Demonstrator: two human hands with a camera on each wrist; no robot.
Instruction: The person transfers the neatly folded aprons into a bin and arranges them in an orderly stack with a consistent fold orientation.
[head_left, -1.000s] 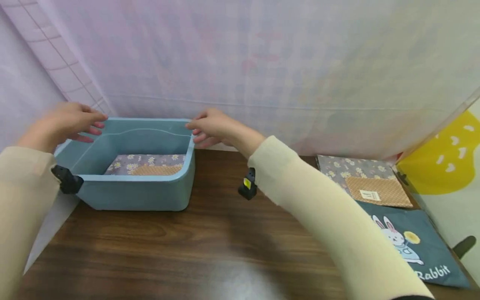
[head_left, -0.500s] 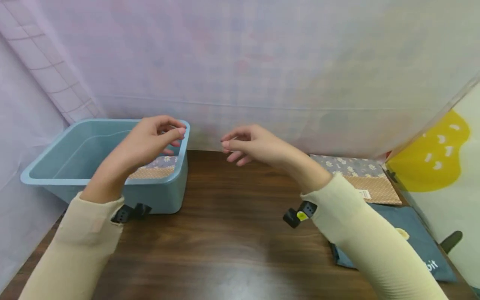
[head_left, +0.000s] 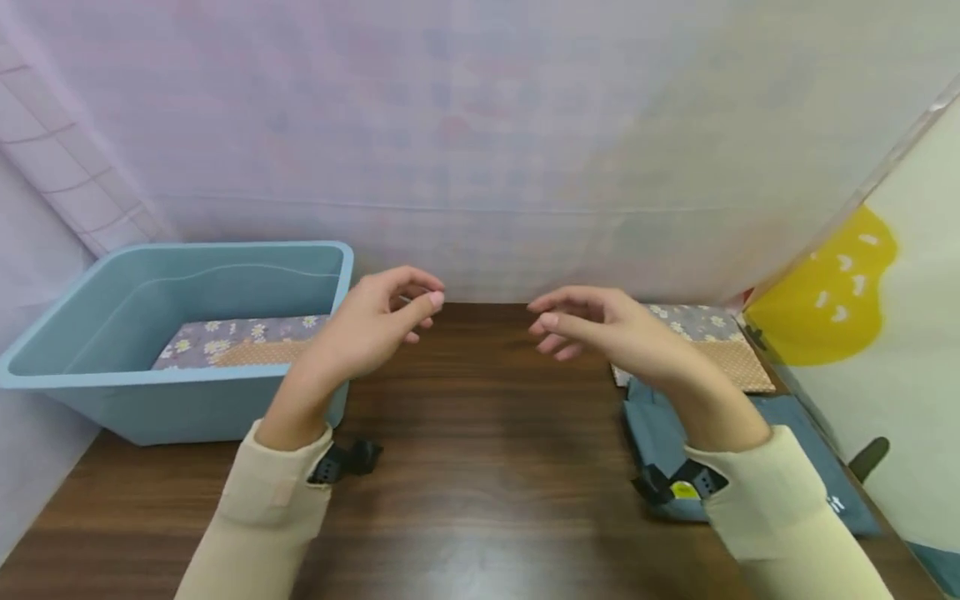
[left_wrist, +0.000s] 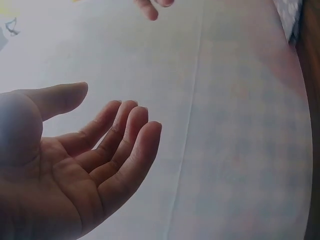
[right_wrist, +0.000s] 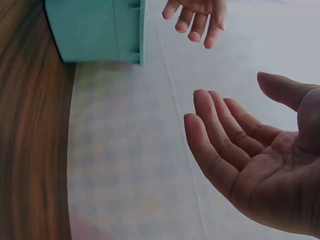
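Landmark: the blue bin (head_left: 187, 400) is sitting at the back left of the brown table (head_left: 480, 500); every place below is being given from it.
Left hand: the left hand (head_left: 375, 321) is hovering in the air just to the right of the bin's right wall, fingers loosely curled and relaxed, gripping nothing; the left wrist view is showing the palm (left_wrist: 65, 165) bare.
Right hand: the right hand (head_left: 600, 333) is hanging further to the right of the bin, apart from the left hand, fingers slack and holding nothing; its palm (right_wrist: 260, 165) is showing bare in the right wrist view.
Pouch in bin: a floral pouch (head_left: 225, 342) is lying flat on the bin's floor, touched by neither hand.
Pouches outside: well to the right of the bin, a second floral pouch (head_left: 712, 342) is lying near the backdrop, with a dark blue pouch (head_left: 750, 450) in front of it, partly under the right forearm.
Nearest thing: the right hand is floating just beside the second floral pouch, nearer to it than to the bin.
Risk, sleeve: I am judging that the right forearm, passing low over the dark blue pouch, could be dragging it toward the table edge.
Risk, bin: the left hand is sitting close to the bin's wall, so a careless swing could be knocking the bin askew.
Risk, pick: the two right-side pouches are overlapping, so a hasty pinch could be lifting both together.
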